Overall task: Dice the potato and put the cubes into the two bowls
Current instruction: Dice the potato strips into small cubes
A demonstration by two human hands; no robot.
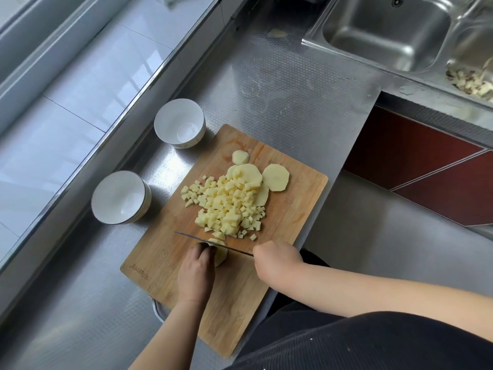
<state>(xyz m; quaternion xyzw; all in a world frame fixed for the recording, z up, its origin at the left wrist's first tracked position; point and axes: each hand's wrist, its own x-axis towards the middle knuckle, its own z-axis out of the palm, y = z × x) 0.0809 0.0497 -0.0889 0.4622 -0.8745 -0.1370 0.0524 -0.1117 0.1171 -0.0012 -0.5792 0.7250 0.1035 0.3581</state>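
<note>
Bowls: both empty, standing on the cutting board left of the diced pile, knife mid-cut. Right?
Not quite. The head view shows both bowls empty, but standing on the steel counter beside the cutting board, not on it. The knife is mid-cut.

The knife (213,242) handle is hidden inside the right hand (274,259), so the grip on it cannot be made out. The potato piece (221,256) being cut is largely covered by the left hand (196,268) and the blade. Some slices (262,194) are partly buried under the cubes (226,206). The second sink (477,49) and its scraps (472,81) are cut off by the right edge. The board's (165,276) printed lettering is too small to be read.
</note>
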